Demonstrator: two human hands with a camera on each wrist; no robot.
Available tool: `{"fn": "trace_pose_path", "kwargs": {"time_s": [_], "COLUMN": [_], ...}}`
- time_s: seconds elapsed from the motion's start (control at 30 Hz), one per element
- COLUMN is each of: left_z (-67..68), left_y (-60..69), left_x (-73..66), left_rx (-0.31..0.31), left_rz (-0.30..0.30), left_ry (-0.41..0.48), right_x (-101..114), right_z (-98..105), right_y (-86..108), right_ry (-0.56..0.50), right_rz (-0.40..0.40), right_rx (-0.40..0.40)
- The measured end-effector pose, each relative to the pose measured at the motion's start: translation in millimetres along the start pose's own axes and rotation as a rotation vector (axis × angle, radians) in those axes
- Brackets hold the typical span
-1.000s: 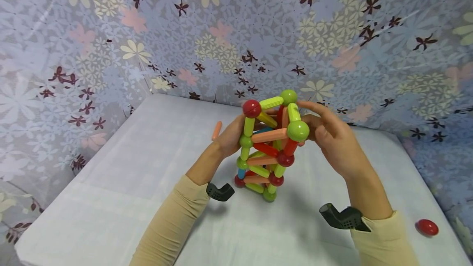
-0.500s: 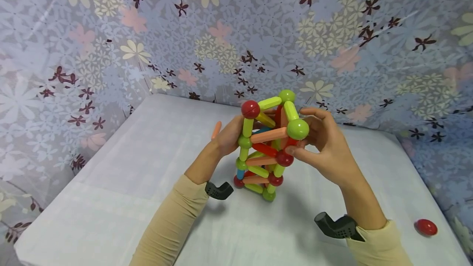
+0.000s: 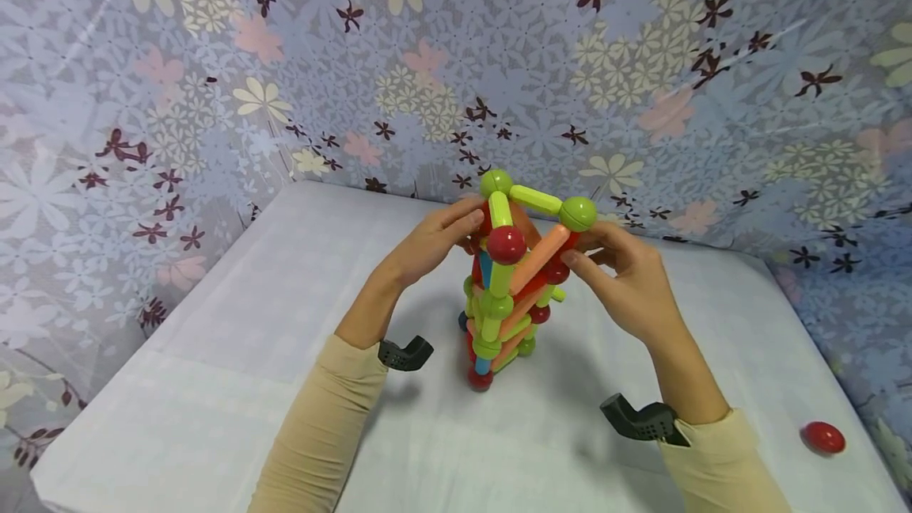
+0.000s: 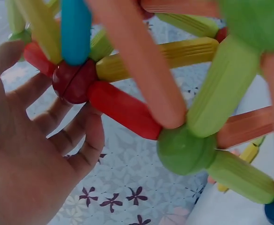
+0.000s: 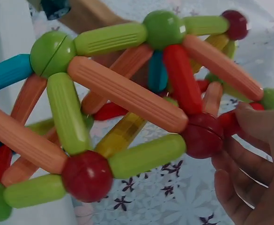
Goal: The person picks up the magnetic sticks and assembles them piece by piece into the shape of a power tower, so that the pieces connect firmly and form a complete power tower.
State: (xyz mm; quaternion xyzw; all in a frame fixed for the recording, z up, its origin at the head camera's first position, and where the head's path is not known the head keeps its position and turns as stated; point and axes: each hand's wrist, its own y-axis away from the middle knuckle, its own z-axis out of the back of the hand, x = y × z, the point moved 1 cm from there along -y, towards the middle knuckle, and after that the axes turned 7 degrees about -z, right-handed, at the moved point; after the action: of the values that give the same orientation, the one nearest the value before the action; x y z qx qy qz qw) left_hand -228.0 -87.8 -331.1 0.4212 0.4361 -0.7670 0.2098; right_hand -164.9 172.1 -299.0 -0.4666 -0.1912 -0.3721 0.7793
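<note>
A tall tower of coloured plastic rods and balls stands between my hands, one corner towards me. At its upper left, my left hand holds it, the thumb on a red part near the top. In the left wrist view the fingers lie behind and below a red ball. My right hand grips the upper right side, thumb in front. The right wrist view has that thumb on a short red rod beside a red ball. The tower's far side is partly hidden.
A red half-ball piece lies near the right edge of the white-covered table. Behind the table hangs a flowered cloth. A yellow rod shows beyond the tower in the left wrist view.
The tower has turned, bringing a red-topped corner to the front. The right thumb and fingers have closed on its side. My left hand now covers the loose orange rod's place.
</note>
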Motion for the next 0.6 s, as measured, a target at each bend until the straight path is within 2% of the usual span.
{"fn": "trace_pose_path", "kwargs": {"time_s": [0.13,0.27,0.43,0.57,0.6], "left_z": [3.6,4.2,1.9,0.6,0.5], "left_y": [2.6,3.3,4.4,4.7,4.7], "left_x": [-3.7,-7.6,-11.4,-11.5,-11.2], "left_rx": [0.074,0.146,0.24,0.266,0.265], "left_rz": [-0.055,-0.074,-0.011,0.037,0.041], "left_ry": [0.035,0.067,0.069,0.065,0.06], "right_x": [-3.2,-13.7,-40.3,-75.8,-84.9], "right_z": [-4.7,-11.3,-20.1,-22.0,-22.9], "right_y": [-2.7,-4.8,-9.1,-10.9,-11.0], "right_ry": [0.015,0.011,0.019,0.019,0.049], "right_rz": [-0.004,-0.02,-0.09,-0.197,-0.217], "right_rx": [-0.04,-0.051,-0.072,-0.084,-0.08]}}
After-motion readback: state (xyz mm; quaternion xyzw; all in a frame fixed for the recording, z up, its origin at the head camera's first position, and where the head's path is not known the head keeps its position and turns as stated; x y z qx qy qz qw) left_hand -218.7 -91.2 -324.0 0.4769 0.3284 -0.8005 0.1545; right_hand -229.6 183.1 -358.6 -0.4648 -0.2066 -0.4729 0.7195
